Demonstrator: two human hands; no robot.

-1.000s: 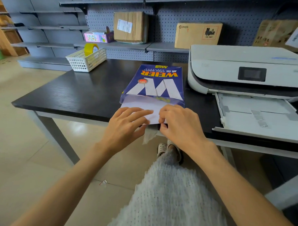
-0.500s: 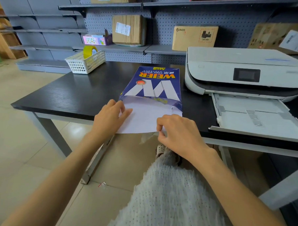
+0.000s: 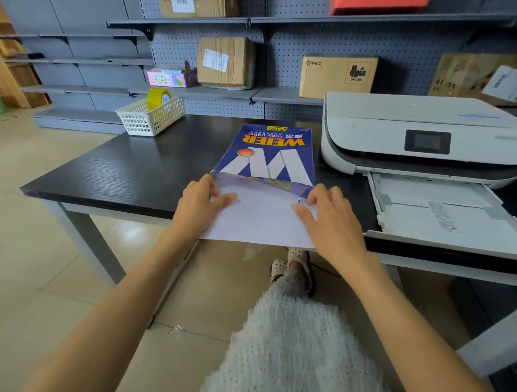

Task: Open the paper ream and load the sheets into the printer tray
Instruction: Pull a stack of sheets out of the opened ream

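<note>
Gripping the white sheets (image 3: 259,219) at both side edges, I hold the stack half out of the blue ream (image 3: 268,157) at the near edge of the black table (image 3: 128,172). My left hand (image 3: 199,206) clasps the left edge, thumb lying on top of the paper; my right hand (image 3: 330,216) clasps the right edge, thumb likewise on top and fingers curled over the side by the wrapper's torn mouth. The near end of the sheets juts past the table edge. The ream lies flat, its open end toward me, its printed face up and lettering upside down from where I stand. Just right of it sits the white printer (image 3: 426,135), with its tray (image 3: 440,212) pulled out toward me, to the right of my right hand. At the far left corner of the table stands a white basket (image 3: 149,117) holding a roll of yellow tape (image 3: 158,98). Behind the table, grey shelves (image 3: 196,92) carry cardboard boxes (image 3: 224,61) and a small pink box (image 3: 170,78).
</note>
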